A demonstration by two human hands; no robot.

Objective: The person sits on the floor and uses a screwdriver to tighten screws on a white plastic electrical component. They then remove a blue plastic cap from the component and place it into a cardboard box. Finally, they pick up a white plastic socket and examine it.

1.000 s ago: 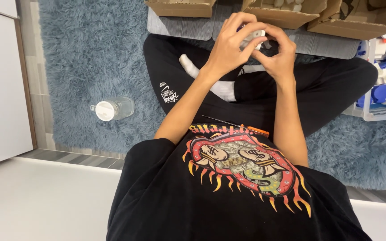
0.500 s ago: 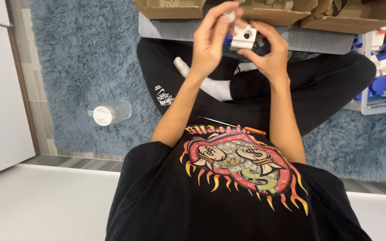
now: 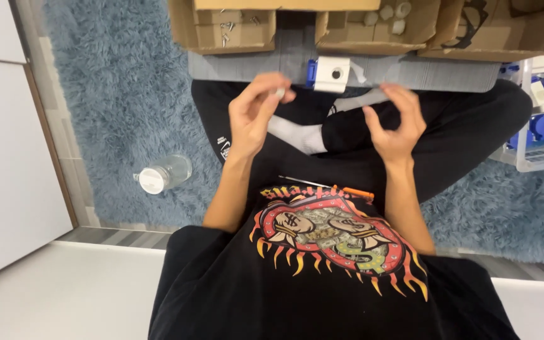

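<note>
My left hand [image 3: 256, 113] pinches a small white piece [image 3: 279, 92] between thumb and fingertips, while my right hand [image 3: 393, 119] hovers with curled fingers spread, holding nothing. Nearer me, an orange-handled screwdriver [image 3: 328, 187] lies across my lap. Just beyond the hands, a white and blue plastic block [image 3: 328, 73] rests on the grey mat [image 3: 436, 74]. Farther off stand cardboard boxes [image 3: 228, 28] of small parts, on the blue shag rug [image 3: 127, 107].

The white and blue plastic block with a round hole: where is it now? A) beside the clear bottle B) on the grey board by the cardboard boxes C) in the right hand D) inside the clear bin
B: the white and blue plastic block lies on the grey board, clear of both hands.
</note>
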